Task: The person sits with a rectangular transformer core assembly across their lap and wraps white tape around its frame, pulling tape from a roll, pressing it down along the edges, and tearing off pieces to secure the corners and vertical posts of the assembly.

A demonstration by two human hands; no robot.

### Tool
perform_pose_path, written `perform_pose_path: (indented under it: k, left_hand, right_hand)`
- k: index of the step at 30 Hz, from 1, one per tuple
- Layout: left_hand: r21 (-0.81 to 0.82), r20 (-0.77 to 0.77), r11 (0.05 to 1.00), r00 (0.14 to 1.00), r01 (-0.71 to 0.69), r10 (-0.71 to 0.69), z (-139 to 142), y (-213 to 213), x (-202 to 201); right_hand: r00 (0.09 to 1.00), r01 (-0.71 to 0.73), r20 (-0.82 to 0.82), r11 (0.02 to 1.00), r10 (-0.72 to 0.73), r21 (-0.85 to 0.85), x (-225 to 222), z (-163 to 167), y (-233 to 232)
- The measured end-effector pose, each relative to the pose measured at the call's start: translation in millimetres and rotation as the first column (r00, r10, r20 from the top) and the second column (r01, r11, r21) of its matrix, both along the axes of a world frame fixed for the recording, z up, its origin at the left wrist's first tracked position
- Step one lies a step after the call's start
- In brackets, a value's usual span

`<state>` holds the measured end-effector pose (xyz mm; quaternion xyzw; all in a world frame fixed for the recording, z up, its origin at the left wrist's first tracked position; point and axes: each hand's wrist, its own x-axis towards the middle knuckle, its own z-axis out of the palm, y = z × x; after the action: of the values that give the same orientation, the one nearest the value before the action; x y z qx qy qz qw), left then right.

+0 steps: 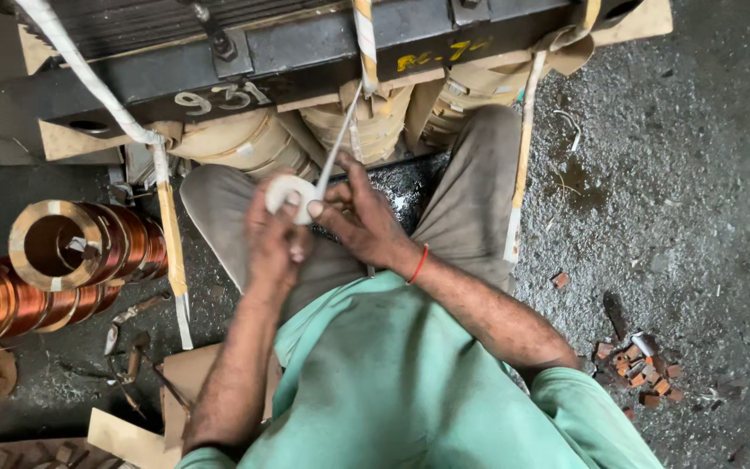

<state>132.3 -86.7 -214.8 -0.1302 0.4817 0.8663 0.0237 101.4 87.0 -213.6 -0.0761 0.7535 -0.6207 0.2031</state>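
Tape roll [291,193]: left hand [273,243] is gripping it, grip closed around it; right hand [359,219] is pinching its strip [340,148]; copper coils [62,260] lying far left.

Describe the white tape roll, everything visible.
The tape roll is a small flat white ring with an open centre, cloth-like, partly used. Both hands hold it above the lap: left hand grips its lower edge, right hand pinches its side. A taut strip runs from it up toward the wrapped coils.
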Motion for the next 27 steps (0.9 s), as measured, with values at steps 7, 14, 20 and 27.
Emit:
perform_pose_path:
  k: [7, 14, 20, 27]
  left_hand:
    - [-0.024, -0.104, 1.000, 0.995, 0.006, -0.009, -22.3, 38.4, 35.1]
    - [-0.005, -0.156, 0.996, 0.984, 0.090, -0.089, -18.7, 59.8, 52.4]
    - [-0.162, -0.079, 0.980, 0.988, 0.117, -0.131, -18.1, 73.9, 55.1]
    - [-0.133, -0.039, 0.965, 0.972, 0.226, -0.233, -27.7, 75.1, 62.9]
  right_hand:
    - [0.933, 0.128, -0.302, 0.965, -0.195, -0.229, 38.0, -15.5, -14.8]
    - [0.959, 0.212, -0.101, 0.908, -0.264, -0.360, 52.8, -16.9, 13.6]
    - [0.931, 0.144, -0.299, 0.963, -0.210, -0.228, 47.7, -19.3, 39.6]
    - [0.944, 0.068, -0.317, 0.995, -0.089, -0.076, 39.8, -25.1, 49.2]
